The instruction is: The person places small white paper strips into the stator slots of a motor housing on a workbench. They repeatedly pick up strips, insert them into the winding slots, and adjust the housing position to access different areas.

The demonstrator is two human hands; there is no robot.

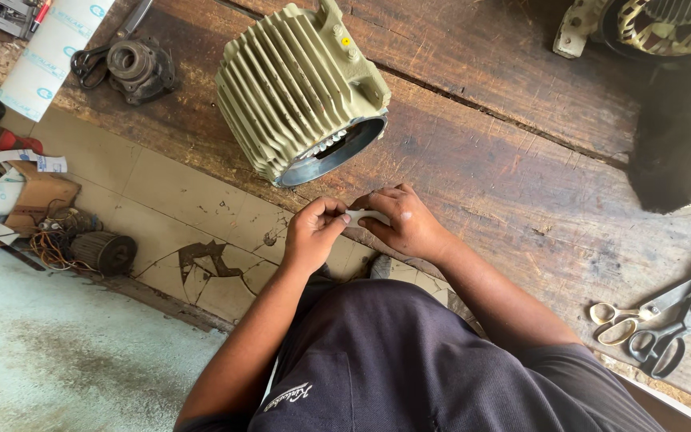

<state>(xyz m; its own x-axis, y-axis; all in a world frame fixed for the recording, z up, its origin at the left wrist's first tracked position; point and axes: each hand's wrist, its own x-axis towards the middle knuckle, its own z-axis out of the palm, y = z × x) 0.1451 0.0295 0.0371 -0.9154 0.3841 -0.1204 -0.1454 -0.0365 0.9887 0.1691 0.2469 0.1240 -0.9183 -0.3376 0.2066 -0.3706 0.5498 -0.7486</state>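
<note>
Both hands pinch a small white strip [364, 215] just before a finned green motor housing [301, 88] on the wooden surface [521, 184]; left hand [312, 234] and right hand [405, 222] should keep it taut.

small white strip [365, 214], level, pinched between both hands

Both bare forearms reach forward and angle inward until the hands meet. The left hand [312, 234] curls, thumb and fingertips pinched shut. The right hand [405, 224] mirrors it, knuckles up, grip closed.
</note>
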